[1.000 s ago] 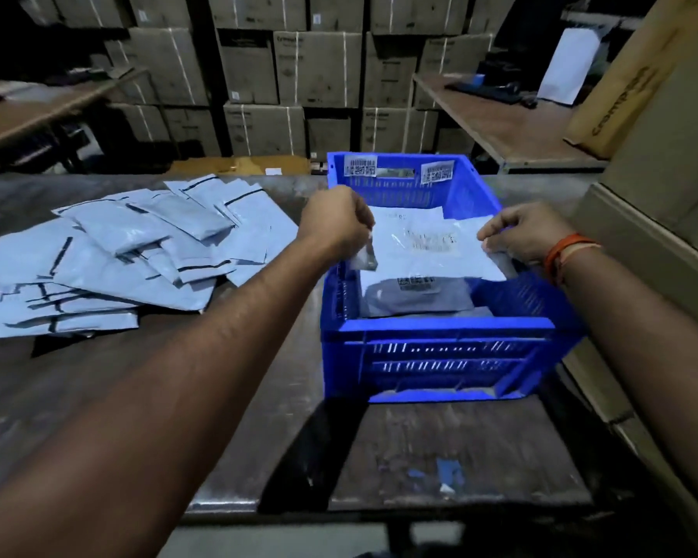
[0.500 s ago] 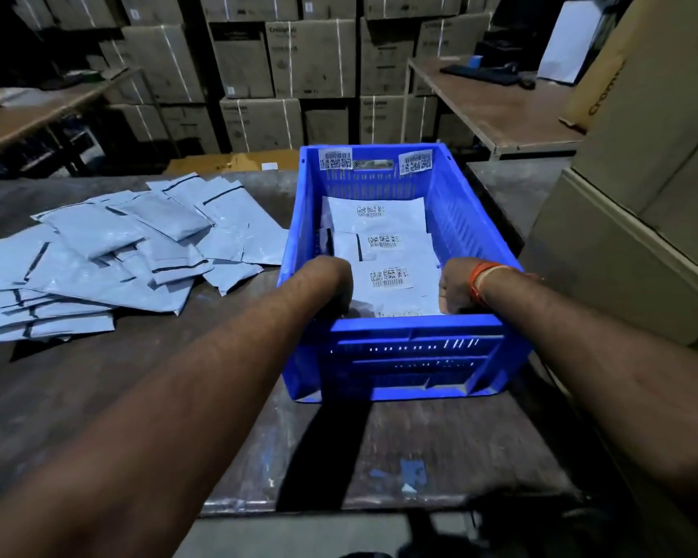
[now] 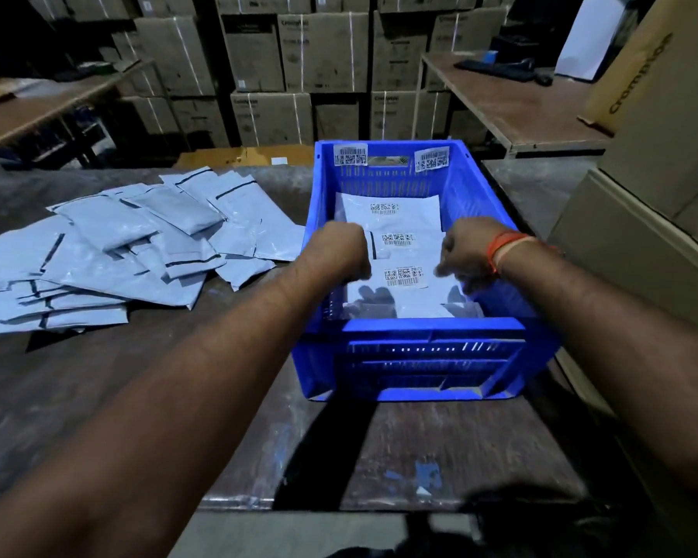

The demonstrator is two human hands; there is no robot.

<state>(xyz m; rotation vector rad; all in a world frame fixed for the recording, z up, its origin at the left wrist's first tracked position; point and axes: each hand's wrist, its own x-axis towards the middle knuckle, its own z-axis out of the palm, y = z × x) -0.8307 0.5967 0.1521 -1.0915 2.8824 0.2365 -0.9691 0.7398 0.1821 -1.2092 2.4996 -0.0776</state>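
Blue plastic crate (image 3: pixel 432 328) sits on the dark, worn wooden table (image 3: pixel 440 436) right in front of you, and both your hands hang over its open top. Inside lie three white plastic mailer packets with barcode labels, overlapping in a row from the far wall toward you: the far packet (image 3: pixel 391 219), the middle packet (image 3: pixel 416 251) and the near packet (image 3: pixel 416 302).

Your left hand (image 3: pixel 339 251) hovers by the crate's left wall with its back to the camera; the fingers are tucked out of sight, so I cannot tell whether they hold anything. Your right hand (image 3: pixel 468 251), with an orange thread band (image 3: pixel 504 251) at the wrist, is over the right side, its fingers drooping loose and blurred above the near packet, apart from it. Both hands cast finger shadows on that packet.

Left of the crate, a spread pile of grey-blue mailer bags (image 3: pixel 138 251) covers the table. Stacked brown cardboard cartons (image 3: pixel 323 54) fill the background.
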